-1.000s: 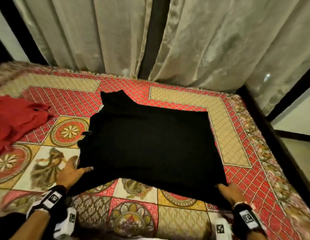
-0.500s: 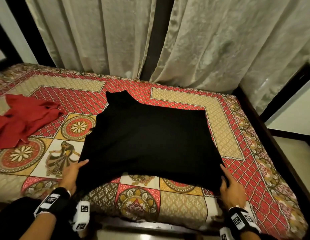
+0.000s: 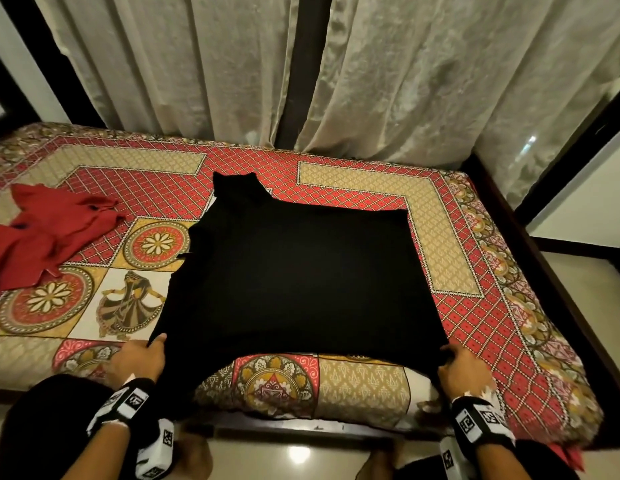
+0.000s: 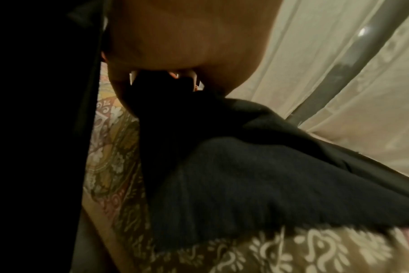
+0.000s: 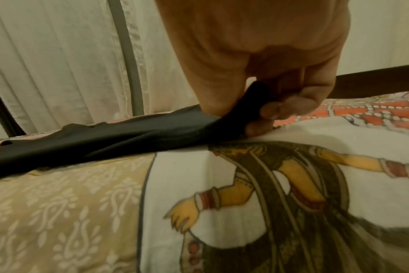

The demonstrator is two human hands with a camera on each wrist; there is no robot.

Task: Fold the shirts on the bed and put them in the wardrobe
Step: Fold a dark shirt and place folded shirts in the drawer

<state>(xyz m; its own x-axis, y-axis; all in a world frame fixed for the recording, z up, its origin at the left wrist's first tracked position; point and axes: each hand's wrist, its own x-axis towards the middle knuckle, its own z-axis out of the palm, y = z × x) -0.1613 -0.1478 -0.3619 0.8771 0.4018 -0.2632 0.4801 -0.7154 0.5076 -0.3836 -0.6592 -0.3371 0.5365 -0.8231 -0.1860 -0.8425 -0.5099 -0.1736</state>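
Head view is giving me the whole scene: I am looking down at a black shirt [image 3: 294,282] lying spread flat over the patterned bedspread [image 3: 450,216], its near hem reaching the near edge of the bed and its collar end pointing far toward the pale curtains [image 3: 440,81]. My left hand [image 3: 139,358] is gripping the near left corner of the black shirt, fingers curled under the cloth with the thumb lying on top. My right hand [image 3: 462,370] is holding the near right corner in the same way, just at the edge of the mattress. Between my two hands the hem is running across the bed's near edge, and on the left side some black cloth is hanging down below the mattress beside my wrist.

Left wrist view is showing me the fingers closed round a bunch of dark fabric [image 4: 245,175], with the bedspread's print blurred beneath it. Right wrist view is showing me thumb and fingers [image 5: 290,105] pinching a fold of the black shirt [image 5: 119,136], the corner lifting slightly off the sheet while the rest is lying low across it, next to a printed dancer figure [image 5: 276,184].

Over on the far left of the bed, a red shirt [image 3: 49,233] is sitting crumpled, well apart from the black one.
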